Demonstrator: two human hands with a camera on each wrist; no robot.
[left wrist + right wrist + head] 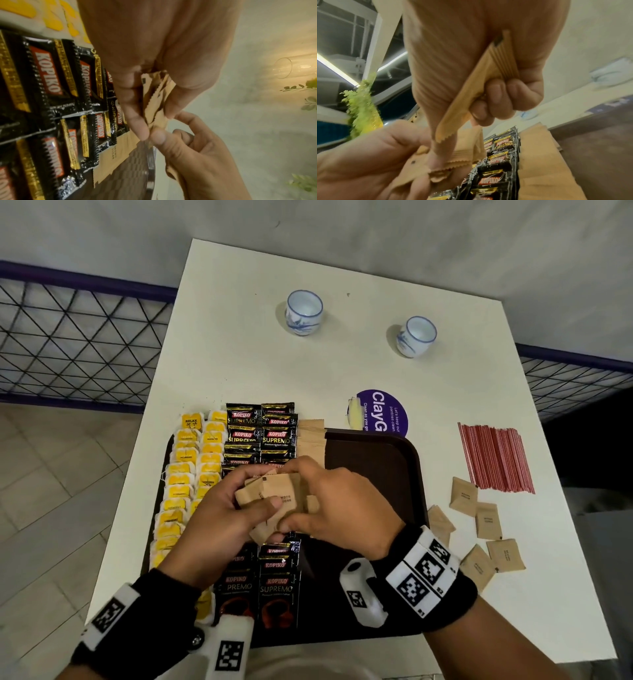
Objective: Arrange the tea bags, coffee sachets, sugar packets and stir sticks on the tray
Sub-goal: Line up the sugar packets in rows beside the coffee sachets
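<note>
Above the dark textured tray (376, 453), both hands' fingers (270, 505) pinch flat, serrated-edged brown paper sugar packets (279, 496).

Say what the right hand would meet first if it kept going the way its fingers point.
Likely the left hand: the right hand points leftward at it, both gripping the sugar packets between them.

Place: office pantry or break area.
Sign: round purple sticker (385, 413) on the white worktop (239, 361), at 12 o'clock from the tray (376, 460); print reads "Let's keep our pantries clean".
Supplies: coffee sachets (260, 426), tea bags (185, 467), two cups (304, 312).
Surroundings: tiled floor (51, 508), wire-mesh railing (75, 337) at 10 o'clock.
</note>
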